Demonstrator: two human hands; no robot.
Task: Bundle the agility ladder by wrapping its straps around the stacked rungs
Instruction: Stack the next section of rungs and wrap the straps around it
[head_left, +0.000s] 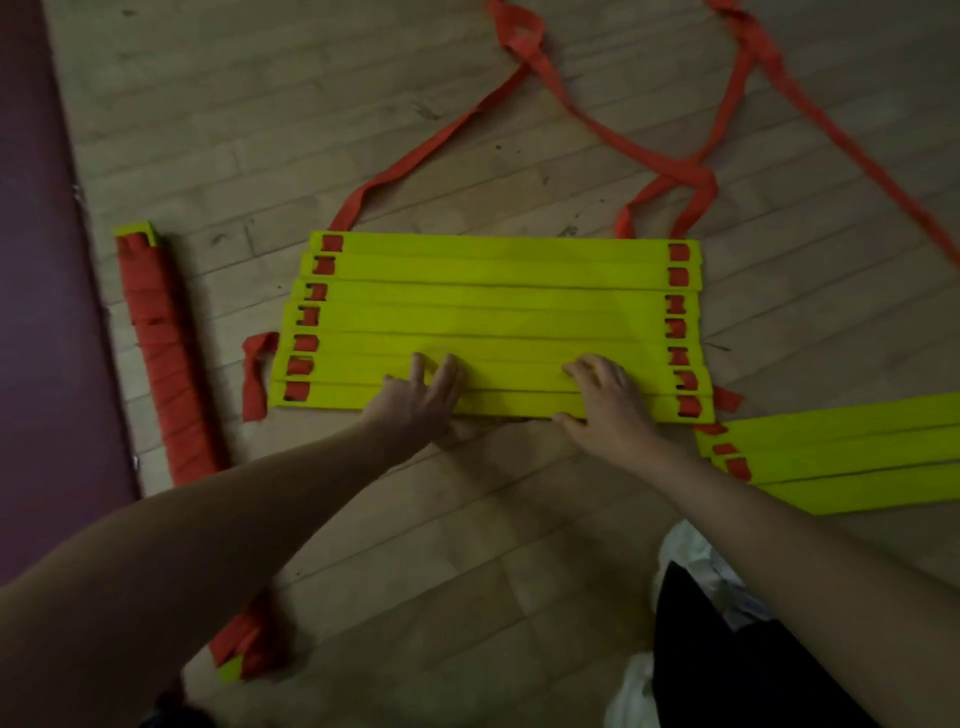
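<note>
Several yellow rungs (493, 312) of the agility ladder lie side by side on the wooden floor, overlapping like slats, with red strap showing through slots at both ends. Loose red straps (675, 171) trail away from the far edge. My left hand (421, 400) rests on the nearest rungs left of centre, fingers spread, thumb under the front edge. My right hand (602, 400) lies on the same rungs right of centre, fingers on top and thumb at the front edge.
A finished bundle wrapped in red strap (161, 353) lies at the left beside a dark purple mat (36, 260). More yellow rungs (841, 452) lie at the right. Another red-wrapped bundle end (239, 649) sits near my left forearm. A white shoe (691, 556) is at bottom right.
</note>
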